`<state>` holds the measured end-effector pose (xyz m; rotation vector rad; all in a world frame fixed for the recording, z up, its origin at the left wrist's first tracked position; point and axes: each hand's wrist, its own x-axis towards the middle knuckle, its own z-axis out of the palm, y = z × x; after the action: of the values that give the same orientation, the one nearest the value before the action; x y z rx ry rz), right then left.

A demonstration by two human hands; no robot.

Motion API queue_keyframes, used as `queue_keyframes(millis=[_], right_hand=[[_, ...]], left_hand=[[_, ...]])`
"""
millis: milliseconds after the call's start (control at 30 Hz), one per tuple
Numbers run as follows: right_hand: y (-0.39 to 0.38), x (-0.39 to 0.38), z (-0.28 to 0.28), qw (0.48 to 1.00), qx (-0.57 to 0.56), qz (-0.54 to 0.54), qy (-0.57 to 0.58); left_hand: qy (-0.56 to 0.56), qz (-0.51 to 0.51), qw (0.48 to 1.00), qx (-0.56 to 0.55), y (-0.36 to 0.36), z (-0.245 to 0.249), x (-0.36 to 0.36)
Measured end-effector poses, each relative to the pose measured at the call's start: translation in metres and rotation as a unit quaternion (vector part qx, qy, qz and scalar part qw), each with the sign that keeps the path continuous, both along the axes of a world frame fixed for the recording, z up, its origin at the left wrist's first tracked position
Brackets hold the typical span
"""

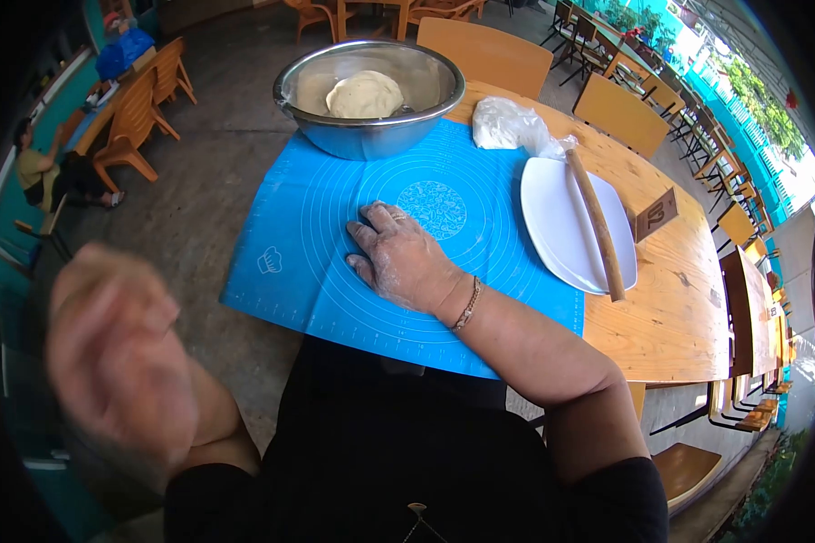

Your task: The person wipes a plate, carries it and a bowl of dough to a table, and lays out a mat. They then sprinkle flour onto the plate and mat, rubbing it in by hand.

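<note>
My right hand (403,260), dusted with white flour, rests palm down on the blue baking mat (285,262), its fingers apart and slightly bent. A bracelet (467,303) circles that wrist. Raised off the mat at the left is my left hand (122,357), close to the camera and smeared by motion, its fingers looking curled. Behind the mat's far left edge stands a steel bowl (362,145) with a pale ball of dough (365,94) inside. On the right, a wooden rolling pin (596,226) lies across a white plate (552,217).
A plastic bag of white flour or powder (507,125) lies at the mat's far right corner. A number sign (656,215) stands on the wooden table (679,290). Chairs (484,52) surround the table. A person (50,172) sits at the far left.
</note>
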<state>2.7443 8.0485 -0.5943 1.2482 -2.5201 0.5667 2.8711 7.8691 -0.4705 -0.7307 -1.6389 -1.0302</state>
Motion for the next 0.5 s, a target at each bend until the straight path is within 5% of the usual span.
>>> queue_keyframes(millis=[33,133,233,267,333,500], right_hand=[[0.000,0.000,0.000,1.000,-0.002,0.002,0.001],[0.001,0.001,0.000,1.000,-0.020,0.006,0.003],[0.001,-0.001,-0.004,0.999,-0.025,0.003,0.022],[0.002,-0.001,-0.003,0.999,-0.026,0.001,0.020],[0.002,-0.001,-0.001,1.000,-0.015,-0.001,-0.021],[-0.002,-0.006,-0.009,0.999,0.021,-0.021,-0.016]], left_hand=[[-0.072,0.057,0.995,0.024,0.006,-0.013,-0.016],[-0.284,0.141,0.936,-0.155,-0.018,-0.060,-0.066],[-0.275,0.286,0.862,-0.316,-0.035,-0.103,-0.089],[-0.276,0.285,0.861,-0.318,-0.036,-0.117,-0.093],[-0.433,0.342,0.773,-0.314,-0.039,-0.137,-0.094],[-0.497,0.310,0.743,-0.325,-0.031,-0.125,-0.092]])
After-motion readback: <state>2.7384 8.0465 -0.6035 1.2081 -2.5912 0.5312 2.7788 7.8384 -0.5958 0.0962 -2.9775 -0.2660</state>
